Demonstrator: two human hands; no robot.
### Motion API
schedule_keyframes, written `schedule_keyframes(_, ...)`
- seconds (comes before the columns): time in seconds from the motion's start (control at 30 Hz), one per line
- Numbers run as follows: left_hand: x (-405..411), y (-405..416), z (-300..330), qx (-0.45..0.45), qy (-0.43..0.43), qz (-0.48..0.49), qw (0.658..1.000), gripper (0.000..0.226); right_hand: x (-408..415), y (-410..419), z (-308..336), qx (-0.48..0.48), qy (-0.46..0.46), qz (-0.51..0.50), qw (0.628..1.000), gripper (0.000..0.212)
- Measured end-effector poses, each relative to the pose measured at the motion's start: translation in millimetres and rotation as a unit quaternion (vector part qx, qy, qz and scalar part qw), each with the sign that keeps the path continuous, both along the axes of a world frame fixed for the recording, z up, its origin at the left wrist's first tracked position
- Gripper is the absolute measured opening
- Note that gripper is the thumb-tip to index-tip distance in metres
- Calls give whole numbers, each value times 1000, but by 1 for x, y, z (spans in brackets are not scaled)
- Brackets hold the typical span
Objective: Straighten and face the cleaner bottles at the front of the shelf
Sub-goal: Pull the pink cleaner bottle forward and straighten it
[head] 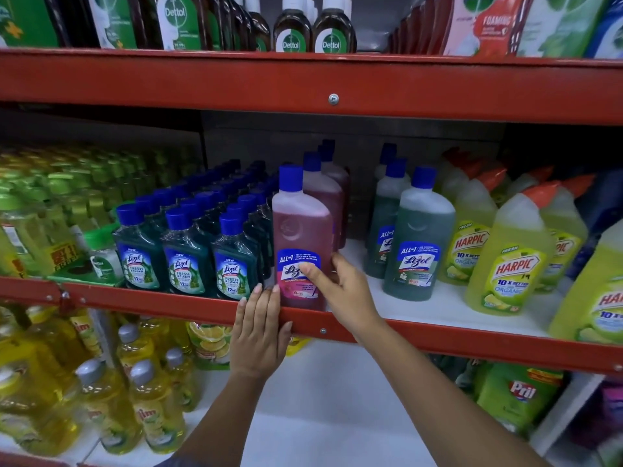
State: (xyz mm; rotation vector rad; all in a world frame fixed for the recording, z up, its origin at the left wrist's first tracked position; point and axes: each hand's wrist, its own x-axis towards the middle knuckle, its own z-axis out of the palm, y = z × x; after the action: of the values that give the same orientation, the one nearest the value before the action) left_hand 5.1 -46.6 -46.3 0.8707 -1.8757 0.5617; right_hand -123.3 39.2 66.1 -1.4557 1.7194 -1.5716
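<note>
Pink Lizol bottle (301,244) stands at the shelf's front edge (438,342): we pinch its label side with our right hand (340,291), left hand (259,332) spread flat, bracing the lip.

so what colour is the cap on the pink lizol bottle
Blue cap, on the pink Lizol bottle; clearest in the head view.

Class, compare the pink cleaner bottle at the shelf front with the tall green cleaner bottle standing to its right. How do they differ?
The pink bottle holds pink liquid; the green bottle holds dark green. The pink one stands at the shelf lip, while the green one sits further back. The right hand grips the pink bottle and the left hand rests below it; nothing touches the green one. Both have blue caps and blue labels facing forward.
</note>
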Motion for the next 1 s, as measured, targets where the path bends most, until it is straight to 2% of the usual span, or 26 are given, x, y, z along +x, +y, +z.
schedule_keyframes(0.1,1,2,1,1,-2,-4,1000,52,-2,20,-4,40,188,-39,981,72)
schedule_keyframes(0.17,0,2,1,0,-1,-6,1000,52,-5,36,-13,37,350,-100,931,75)
schedule_keyframes(0.23,0,1,1,-1,2,-8,1000,52,-12,48,-26,9,471,-159,868,71)
schedule_keyframes(0.3,0,1,1,-1,5,-7,1000,52,-24,58,-37,6,517,-182,836,68)
schedule_keyframes(0.37,0,2,2,4,7,-6,1000,52,-38,69,-44,10,522,-193,831,68)
schedule_keyframes(0.53,-1,3,0,17,6,-8,1000,52,-74,93,-39,-6,445,-244,862,71)
schedule_keyframes(0.63,-1,4,1,19,6,-7,1000,52,-100,92,-23,-2,330,-251,910,77)
schedule_keyframes(0.7,-1,4,0,22,5,-6,1000,53,-118,86,-8,-21,245,-220,944,74)
schedule_keyframes(0.83,-1,5,1,26,5,-7,1000,53,-140,70,14,-24,82,-139,987,59)
schedule_keyframes(0.9,0,5,1,23,2,-6,1000,53,-150,63,17,-23,-6,-92,995,58)
schedule_keyframes(1.0,-1,4,1,19,4,-4,1000,53,-161,60,17,-19,-58,-46,997,59)
